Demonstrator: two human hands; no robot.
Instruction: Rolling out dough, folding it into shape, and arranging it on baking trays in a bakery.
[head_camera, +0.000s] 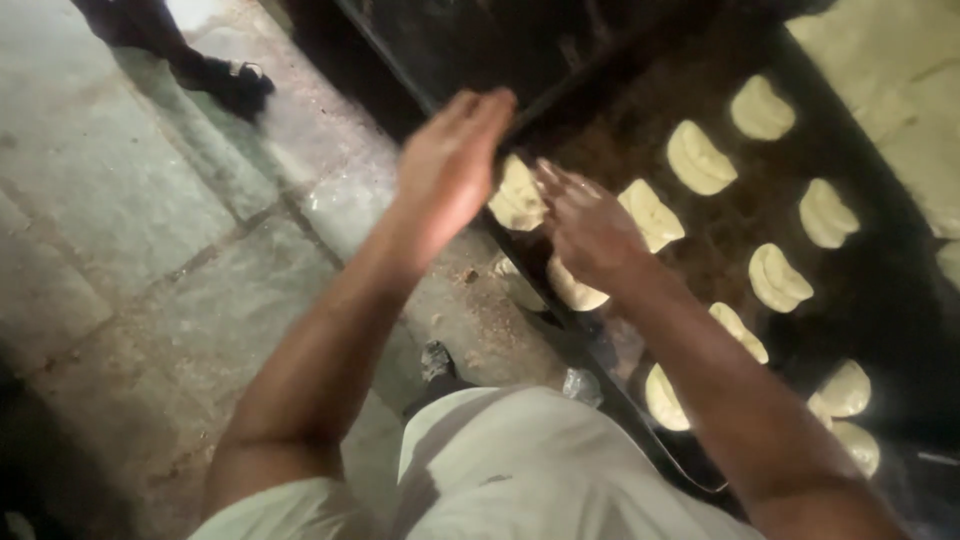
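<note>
A dark baking tray (720, 250) holds several pale, folded dough pieces, such as one dough piece (698, 158) near the middle. My left hand (448, 165) hovers flat and open over the tray's left edge, fingers together and pointing up-right, holding nothing. My right hand (588, 225) is spread palm-down over the tray's near-left part, right above a dough piece (575, 290) and beside another dough piece (517, 197). Whether it touches the dough I cannot tell. Both hands are motion-blurred.
A grey stone tile floor (130, 230) lies left of the tray, with crumbs near the tray's edge. Another person's dark shoe (225, 80) stands at the top left. My light trousers (520, 460) and shoe (437, 360) show below. A pale surface (900, 70) sits top right.
</note>
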